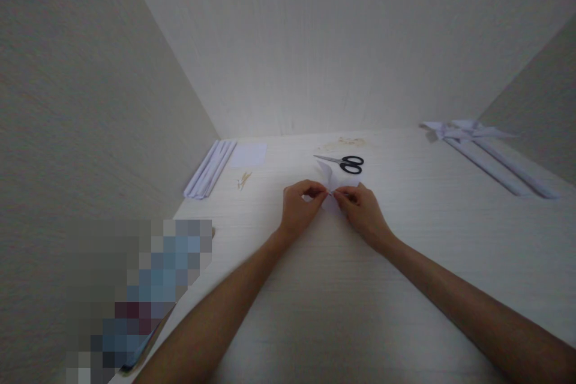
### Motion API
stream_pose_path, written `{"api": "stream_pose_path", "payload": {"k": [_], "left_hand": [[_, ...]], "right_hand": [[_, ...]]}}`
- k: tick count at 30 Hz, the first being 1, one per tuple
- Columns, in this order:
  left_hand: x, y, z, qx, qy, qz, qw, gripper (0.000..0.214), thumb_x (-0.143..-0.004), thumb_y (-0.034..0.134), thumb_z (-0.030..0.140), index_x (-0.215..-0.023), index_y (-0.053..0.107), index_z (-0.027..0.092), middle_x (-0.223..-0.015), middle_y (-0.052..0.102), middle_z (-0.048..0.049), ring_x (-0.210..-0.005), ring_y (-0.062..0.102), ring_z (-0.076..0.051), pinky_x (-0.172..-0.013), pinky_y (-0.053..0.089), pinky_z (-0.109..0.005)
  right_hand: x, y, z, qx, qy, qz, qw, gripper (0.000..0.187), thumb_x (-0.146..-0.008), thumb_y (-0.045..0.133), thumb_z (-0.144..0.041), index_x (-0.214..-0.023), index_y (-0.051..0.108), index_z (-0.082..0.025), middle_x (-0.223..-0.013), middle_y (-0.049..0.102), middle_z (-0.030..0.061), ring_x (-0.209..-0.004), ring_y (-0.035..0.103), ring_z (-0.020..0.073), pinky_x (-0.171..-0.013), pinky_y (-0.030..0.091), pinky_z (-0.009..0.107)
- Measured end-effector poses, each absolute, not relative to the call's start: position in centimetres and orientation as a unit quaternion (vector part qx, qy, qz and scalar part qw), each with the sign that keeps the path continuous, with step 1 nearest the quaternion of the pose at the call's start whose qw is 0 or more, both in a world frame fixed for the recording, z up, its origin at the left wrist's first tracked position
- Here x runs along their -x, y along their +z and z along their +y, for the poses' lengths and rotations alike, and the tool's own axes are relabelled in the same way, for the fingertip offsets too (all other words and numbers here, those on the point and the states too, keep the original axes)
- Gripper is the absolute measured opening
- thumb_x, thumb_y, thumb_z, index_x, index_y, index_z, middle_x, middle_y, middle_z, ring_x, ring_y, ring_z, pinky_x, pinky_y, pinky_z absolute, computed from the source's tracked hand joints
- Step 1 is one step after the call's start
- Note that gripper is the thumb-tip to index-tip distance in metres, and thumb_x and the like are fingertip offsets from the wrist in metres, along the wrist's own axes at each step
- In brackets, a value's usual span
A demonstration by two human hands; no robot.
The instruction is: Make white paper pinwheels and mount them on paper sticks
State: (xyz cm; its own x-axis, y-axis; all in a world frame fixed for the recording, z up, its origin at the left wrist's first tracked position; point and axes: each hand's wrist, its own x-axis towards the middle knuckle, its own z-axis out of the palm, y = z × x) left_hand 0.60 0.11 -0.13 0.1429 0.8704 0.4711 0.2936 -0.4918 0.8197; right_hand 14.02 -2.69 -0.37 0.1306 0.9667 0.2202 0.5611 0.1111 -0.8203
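Both hands meet at the middle of the white table [405,264]. My left hand [300,206] and my right hand [362,210] each pinch a small folded piece of white paper [327,177], fingertips almost touching. A flap of the paper sticks up between the hands; the rest lies under my fingers. Black-handled scissors [342,162] lie just behind the paper, blades pointing left.
Several rolled white paper sticks [209,169] lie at the back left beside a flat white sheet [248,155] and a few small wooden sticks [244,179]. Finished paper pinwheels on long rolled handles [486,153] lie at the back right. White panels wall in the table on three sides.
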Motion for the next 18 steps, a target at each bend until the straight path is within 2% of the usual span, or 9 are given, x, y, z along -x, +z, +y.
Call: {"api": "stream_pose_path", "payload": {"k": [6,18], "left_hand": [[-0.53,-0.42,0.43,-0.671,0.518,0.428,0.315,0.003,-0.062,0.062,0.017,-0.063,0.062,0.014,-0.061,0.063,-0.0023,-0.056,0.056,-0.011,-0.057,0.047,-0.023],[-0.5,-0.42,0.47,-0.65,0.525,0.416,0.359,0.005,-0.061,0.063,0.018,-0.062,0.061,0.014,-0.061,0.062,-0.0015,-0.056,0.057,-0.01,-0.058,0.048,-0.023]], "right_hand": [[-13.99,-0.61,-2.68,0.624,0.263,-0.595,0.434,0.027,-0.074,0.047,-0.031,-0.077,0.067,-0.013,-0.052,0.05,0.0002,-0.045,0.043,0.0116,-0.046,0.035,0.025],[-13.93,-0.53,-2.69,0.642,0.268,-0.564,0.446,0.024,-0.072,0.049,-0.032,-0.077,0.063,-0.013,-0.054,0.054,0.0014,-0.046,0.048,0.0129,-0.046,0.038,0.027]]}}
